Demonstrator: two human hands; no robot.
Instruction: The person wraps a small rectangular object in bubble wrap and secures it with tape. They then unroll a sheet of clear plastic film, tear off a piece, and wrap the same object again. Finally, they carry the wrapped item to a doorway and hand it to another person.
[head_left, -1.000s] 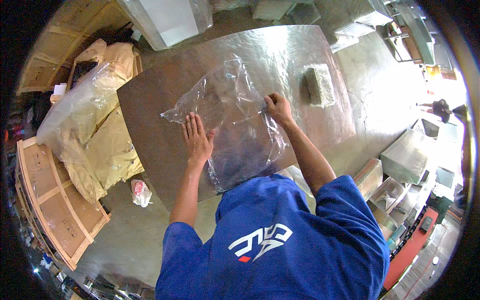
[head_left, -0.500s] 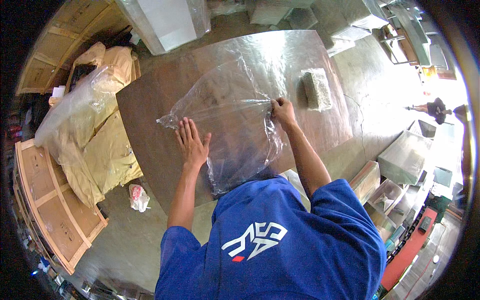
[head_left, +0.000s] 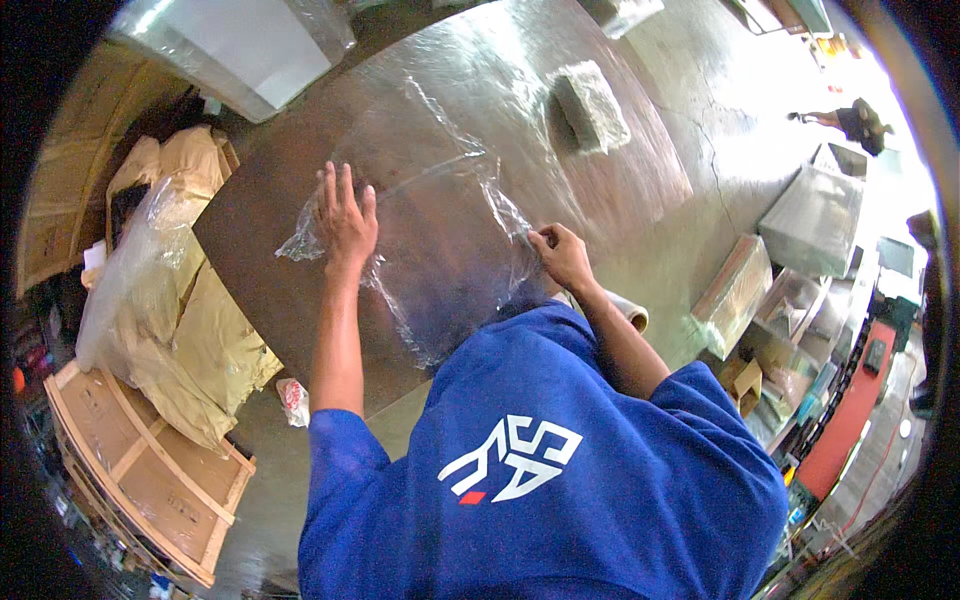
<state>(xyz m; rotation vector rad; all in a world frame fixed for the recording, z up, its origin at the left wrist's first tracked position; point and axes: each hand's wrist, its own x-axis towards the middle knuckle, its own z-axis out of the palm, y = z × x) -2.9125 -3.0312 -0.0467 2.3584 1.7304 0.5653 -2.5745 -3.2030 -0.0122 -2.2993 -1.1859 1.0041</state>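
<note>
A clear plastic film [head_left: 440, 240] lies spread and creased over a large brown sheet [head_left: 262, 190], with its gathered folds running up the middle. My left hand [head_left: 348, 222] rests flat on the film near its bunched left corner, fingers stretched out. At the film's right edge, my right hand [head_left: 562, 255] pinches a fold between thumb and fingers. Farther off on the sheet sits a block wrapped in plastic [head_left: 592, 108]. The near edge of the film is hidden by my body.
Left stand paper-covered goods [head_left: 215, 330] under plastic and a wood-framed panel [head_left: 140, 460]. A small white-and-red bag [head_left: 293, 402] lies on the floor. Wrapped boxes [head_left: 815, 215] line the right side, near a red bench top [head_left: 850, 415]. A cardboard tube end [head_left: 630, 313] shows beside my right forearm.
My left hand has moved up and left across the film. My right hand has come nearer to me, still pinching the film's edge. The whole view has turned and shifted.
</note>
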